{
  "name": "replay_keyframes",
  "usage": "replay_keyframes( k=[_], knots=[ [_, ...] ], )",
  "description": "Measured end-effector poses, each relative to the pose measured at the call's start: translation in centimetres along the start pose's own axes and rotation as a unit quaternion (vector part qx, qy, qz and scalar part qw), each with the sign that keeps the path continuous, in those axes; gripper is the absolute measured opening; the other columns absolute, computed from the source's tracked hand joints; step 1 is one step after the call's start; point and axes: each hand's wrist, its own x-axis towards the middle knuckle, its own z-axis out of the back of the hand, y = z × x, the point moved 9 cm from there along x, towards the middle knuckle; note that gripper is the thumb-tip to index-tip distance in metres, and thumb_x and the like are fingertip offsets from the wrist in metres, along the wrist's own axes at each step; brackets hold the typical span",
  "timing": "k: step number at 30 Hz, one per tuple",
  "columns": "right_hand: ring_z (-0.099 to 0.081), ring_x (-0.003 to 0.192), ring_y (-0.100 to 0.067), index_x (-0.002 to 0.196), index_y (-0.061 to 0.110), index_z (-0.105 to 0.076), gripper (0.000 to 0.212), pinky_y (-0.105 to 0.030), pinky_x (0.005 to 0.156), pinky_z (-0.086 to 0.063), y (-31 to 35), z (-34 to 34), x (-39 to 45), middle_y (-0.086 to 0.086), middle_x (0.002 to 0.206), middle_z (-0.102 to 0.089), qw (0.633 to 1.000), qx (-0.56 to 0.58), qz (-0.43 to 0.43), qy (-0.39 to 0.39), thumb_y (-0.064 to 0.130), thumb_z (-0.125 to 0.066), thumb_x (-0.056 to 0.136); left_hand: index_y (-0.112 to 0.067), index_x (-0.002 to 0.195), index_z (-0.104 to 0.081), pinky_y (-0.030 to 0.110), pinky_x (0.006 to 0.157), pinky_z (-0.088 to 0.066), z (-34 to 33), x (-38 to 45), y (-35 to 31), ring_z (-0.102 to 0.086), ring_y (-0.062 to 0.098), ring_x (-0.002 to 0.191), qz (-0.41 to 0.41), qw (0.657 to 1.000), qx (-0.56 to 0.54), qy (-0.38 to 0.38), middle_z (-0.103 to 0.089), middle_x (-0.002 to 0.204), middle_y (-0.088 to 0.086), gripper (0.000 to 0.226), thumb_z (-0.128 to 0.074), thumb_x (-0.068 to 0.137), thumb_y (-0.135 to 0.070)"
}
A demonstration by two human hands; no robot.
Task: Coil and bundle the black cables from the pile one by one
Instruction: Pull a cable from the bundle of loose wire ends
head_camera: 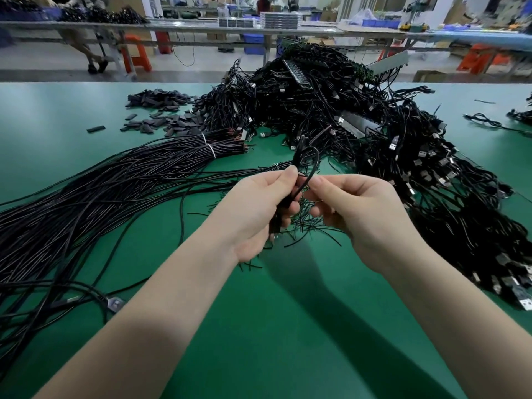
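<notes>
Here, 2 bare forearms reach over the matte green table (288, 326). The left hand (259, 214) grips a folded black cable (305, 168), thumb and curled fingers clamped round its gathered strands, with a narrow loop standing up above the thumb. The right hand (359, 214) meets it from the other side, its fingertips (313, 182) pinching the same loop (whether it also holds a thin tie cannot be told). Beneath the hands lies a scatter of short, thin black wire ties (305, 223). Left of them, long smooth cables fan out in bundles (86, 203) cinched with white bands. Beyond rises the tangled pile (331, 110) of USB-ended cables, and further left a heap of flat dark sleeves (161, 110).
</notes>
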Motion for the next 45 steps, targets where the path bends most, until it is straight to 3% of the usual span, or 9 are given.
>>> replay_keyframes(
  k=[4, 10, 14, 18, 25, 29, 33, 39, 45],
  knots=[
    [-0.061, 0.056, -0.005, 0.076, 0.019, -0.079, 0.021, -0.016, 0.050, -0.047, -0.2, -0.8, 0.0, 0.001, 0.076, -0.073, 0.997, 0.061, -0.034, 0.013, 0.037, -0.071, 0.068, -0.022, 0.084, -0.071, 0.015, 0.050, -0.038, 0.3, -0.5, -1.4, -0.049, 0.001, 0.051, -0.062, 0.996, 0.058, -0.039, -0.059, 0.061, -0.014, 0.029, -0.049, 0.101, -0.029],
    [-0.065, 0.064, -0.009, 0.074, 0.026, -0.078, 0.030, -0.017, 0.055, -0.049, -0.3, -1.7, -0.2, 0.000, 0.078, -0.073, 0.996, 0.078, -0.028, 0.027, 0.052, -0.066, 0.070, -0.025, 0.072, -0.073, 0.010, 0.050, -0.041, 0.9, -1.0, -2.8, -0.053, 0.000, 0.054, -0.128, 0.984, 0.096, -0.078, -0.064, 0.062, -0.013, 0.037, -0.051, 0.101, -0.025],
    [-0.068, 0.069, -0.012, 0.086, 0.020, -0.079, 0.026, -0.018, 0.057, -0.049, 0.5, -1.5, -0.3, -0.007, 0.083, -0.075, 0.998, 0.057, 0.015, 0.017, 0.040, -0.072, 0.071, -0.031, 0.070, -0.075, 0.010, 0.051, -0.042, 1.0, -1.1, -3.0, -0.056, -0.001, 0.053, -0.137, 0.981, 0.112, -0.080, -0.064, 0.060, -0.016, 0.038, -0.053, 0.100, -0.024],
    [-0.068, 0.067, -0.012, 0.084, 0.020, -0.079, 0.022, -0.020, 0.057, -0.050, 0.6, -1.0, -0.2, -0.006, 0.083, -0.075, 0.998, 0.057, 0.033, 0.000, 0.034, -0.075, 0.068, -0.034, 0.072, -0.073, 0.013, 0.053, -0.042, 1.3, -1.2, -3.3, -0.059, 0.003, 0.055, -0.165, 0.966, 0.168, -0.108, -0.061, 0.059, -0.015, 0.034, -0.054, 0.099, -0.025],
    [-0.066, 0.067, -0.008, 0.088, 0.032, -0.079, 0.014, -0.018, 0.060, -0.051, 1.2, -0.6, -0.1, 0.002, 0.086, -0.075, 0.997, 0.033, 0.061, 0.030, 0.032, -0.071, 0.076, -0.001, 0.098, -0.069, 0.017, 0.053, -0.039, 1.2, -0.6, -1.5, -0.059, 0.005, 0.053, -0.045, 0.994, 0.085, -0.044, -0.059, 0.059, -0.011, 0.031, -0.054, 0.099, -0.028],
    [-0.066, 0.068, -0.006, 0.085, 0.027, -0.079, 0.018, -0.017, 0.064, -0.052, 1.3, -0.4, 0.3, 0.000, 0.084, -0.075, 0.996, 0.049, 0.046, 0.067, 0.033, -0.074, 0.069, -0.018, 0.087, -0.074, 0.021, 0.057, -0.040, 0.3, -0.6, -0.9, -0.059, 0.006, 0.056, 0.002, 0.998, 0.052, 0.025, -0.060, 0.062, -0.009, 0.024, -0.056, 0.096, -0.030],
    [-0.065, 0.068, -0.005, 0.084, 0.024, -0.080, 0.025, -0.017, 0.067, -0.053, 1.1, -0.6, 0.4, 0.000, 0.082, -0.075, 0.990, 0.081, 0.008, 0.114, 0.037, -0.075, 0.063, -0.019, 0.078, -0.077, 0.022, 0.058, -0.041, -0.3, -0.8, -0.4, -0.059, 0.007, 0.056, 0.044, 0.996, 0.014, 0.074, -0.059, 0.064, -0.007, 0.024, -0.059, 0.090, -0.031],
    [-0.066, 0.065, -0.007, 0.075, 0.020, -0.078, 0.011, -0.017, 0.063, -0.051, 3.0, 0.4, 0.2, 0.001, 0.074, -0.074, 0.992, -0.017, 0.114, 0.057, 0.025, -0.078, 0.066, -0.016, 0.094, -0.071, 0.020, 0.058, -0.042, -0.3, -1.0, -0.4, -0.059, 0.007, 0.060, 0.042, 0.990, 0.083, 0.104, -0.061, 0.068, -0.005, 0.024, -0.059, 0.087, -0.036],
    [-0.070, 0.062, -0.013, 0.071, 0.020, -0.072, 0.011, -0.017, 0.062, -0.052, 3.6, 0.6, -0.3, 0.000, 0.068, -0.073, 0.988, -0.028, 0.150, 0.028, 0.018, -0.080, 0.064, -0.023, 0.078, -0.079, 0.014, 0.053, -0.041, -0.4, -1.2, -0.4, -0.057, 0.003, 0.056, 0.047, 0.987, 0.110, 0.106, -0.070, 0.072, -0.005, 0.021, -0.063, 0.078, -0.037]
  ],
)
